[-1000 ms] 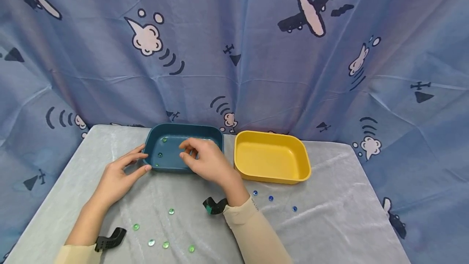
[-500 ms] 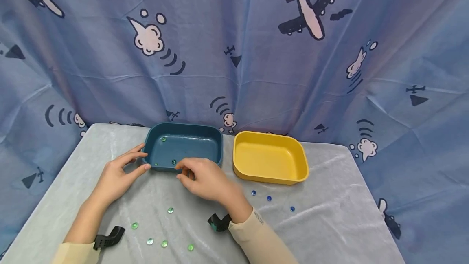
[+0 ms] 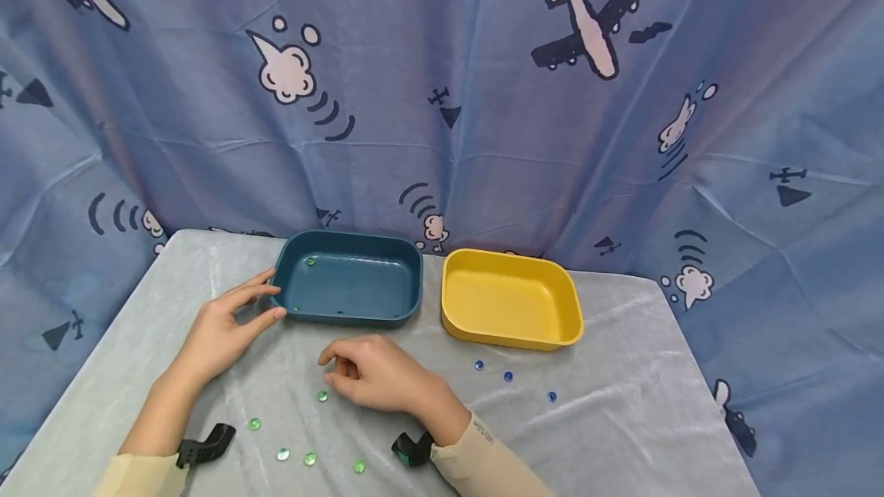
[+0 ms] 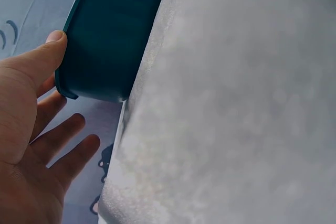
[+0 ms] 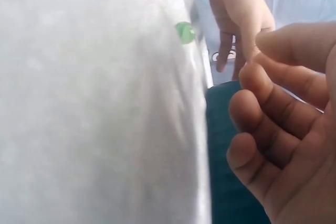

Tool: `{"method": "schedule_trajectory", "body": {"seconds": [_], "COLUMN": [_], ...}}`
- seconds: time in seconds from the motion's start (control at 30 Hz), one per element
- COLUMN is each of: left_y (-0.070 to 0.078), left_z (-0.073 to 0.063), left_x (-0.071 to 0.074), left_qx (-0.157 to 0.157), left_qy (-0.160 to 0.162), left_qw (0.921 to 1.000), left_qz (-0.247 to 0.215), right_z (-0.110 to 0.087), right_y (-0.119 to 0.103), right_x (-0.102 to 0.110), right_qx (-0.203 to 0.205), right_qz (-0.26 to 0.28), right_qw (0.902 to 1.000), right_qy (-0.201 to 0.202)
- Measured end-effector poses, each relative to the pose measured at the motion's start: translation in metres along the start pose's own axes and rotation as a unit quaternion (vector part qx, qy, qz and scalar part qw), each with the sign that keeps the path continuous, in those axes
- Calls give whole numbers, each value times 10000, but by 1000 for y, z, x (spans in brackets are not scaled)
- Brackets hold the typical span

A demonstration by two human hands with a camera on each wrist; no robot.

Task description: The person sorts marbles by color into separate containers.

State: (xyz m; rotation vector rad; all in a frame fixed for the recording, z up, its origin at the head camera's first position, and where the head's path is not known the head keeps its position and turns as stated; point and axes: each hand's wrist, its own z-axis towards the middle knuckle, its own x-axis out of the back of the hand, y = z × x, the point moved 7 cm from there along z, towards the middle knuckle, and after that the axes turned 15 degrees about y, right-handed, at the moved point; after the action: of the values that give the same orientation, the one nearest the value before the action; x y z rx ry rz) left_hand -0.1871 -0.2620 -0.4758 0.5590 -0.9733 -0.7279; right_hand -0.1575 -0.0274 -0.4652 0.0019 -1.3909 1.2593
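Teal tray [image 3: 352,282] hard by the back edge of the worktop [image 3: 635,405], long axis running with that edge; yellow tray [image 3: 509,309] just to the right, lying much the same way. Spread at the teal one's near-left corner: left hand [image 3: 224,328], thumb and fingertips touching the outside, apparently for steadying. Loosely curled over the worktop in front: right hand [image 3: 376,370], thumb and forefinger a little apart, no bead visible between. Close by the thumb, the nearest green bead [image 3: 322,396] — round, flat, so without long axis or pointing end; four more green beads [image 3: 310,459] farther out from the back edge, three blue beads [image 3: 508,376] in front of the yellow tray. Step in hand, by judgement: a reach for the next green piece. Needed next, most likely: fingertips down, a pinch at its rim, then a lift over the teal front wall. Two green pieces [image 3: 310,261] already inside — perhaps a third, hard to tell behind that wall.
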Motion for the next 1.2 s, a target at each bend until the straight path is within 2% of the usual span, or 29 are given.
{"method": "schedule_trajectory", "body": {"seconds": [0.27, 0.53, 0.93, 1.2], "left_y": [-2, -2, -1, 0], "left_z": [0, -1, 0, 0], "left_x": [0, -1, 1, 1], "left_qx": [-16, 15, -38, -48], "left_qy": [17, -35, 18, 13], "left_qw": [10000, 10000, 10000, 10000], "left_qz": [-15, 38, 50, -31], "right_z": [-6, -9, -7, -6], "right_y": [5, 7, 7, 7], "right_x": [-19, -33, -39, -37], "right_qx": [28, -21, 66, 52], "right_qz": [205, -73, -529, -399], "right_qw": [9986, 9971, 9955, 9965], "right_qy": [-494, -762, -777, -729]}}
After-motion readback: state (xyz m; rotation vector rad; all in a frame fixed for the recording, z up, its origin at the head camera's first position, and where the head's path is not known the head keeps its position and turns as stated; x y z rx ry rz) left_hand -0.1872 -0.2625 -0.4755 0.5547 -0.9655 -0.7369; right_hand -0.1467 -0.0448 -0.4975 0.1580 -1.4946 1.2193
